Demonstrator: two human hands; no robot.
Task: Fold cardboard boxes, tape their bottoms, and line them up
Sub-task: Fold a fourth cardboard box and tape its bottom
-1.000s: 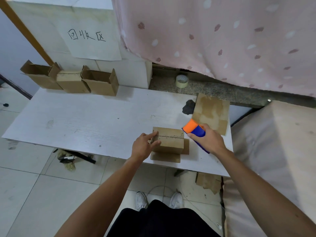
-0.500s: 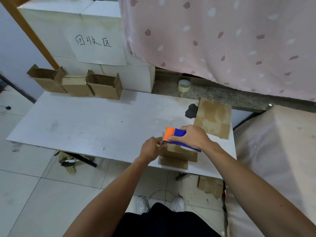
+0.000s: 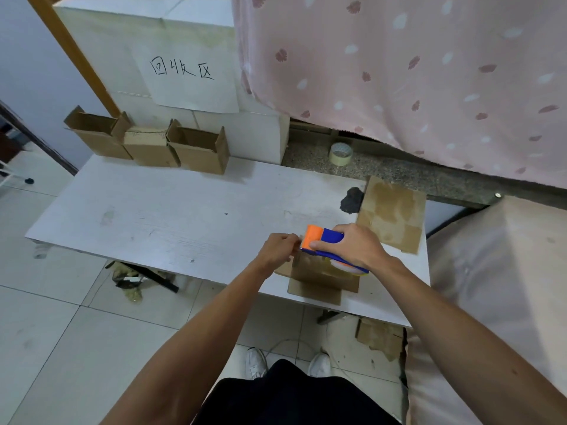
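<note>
Pointing left, tape dispenser (image 3: 330, 236) lengthwise above box (image 3: 322, 276)

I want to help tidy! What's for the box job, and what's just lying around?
For the job: orange-and-blue plastic tape dispenser; small brown cardboard box under it; three brown cardboard boxes lined up behind.
Lying about: pale round tape roll; black crumpled lump; floor cardboard scraps.

The light was soft and fairly bright; the row of boxes (image 3: 147, 145) threw only a pale shadow rightward on the white table (image 3: 153, 216). The wide lens bowed the edges, and my left hand (image 3: 280, 250) looked slightly smeared.
</note>
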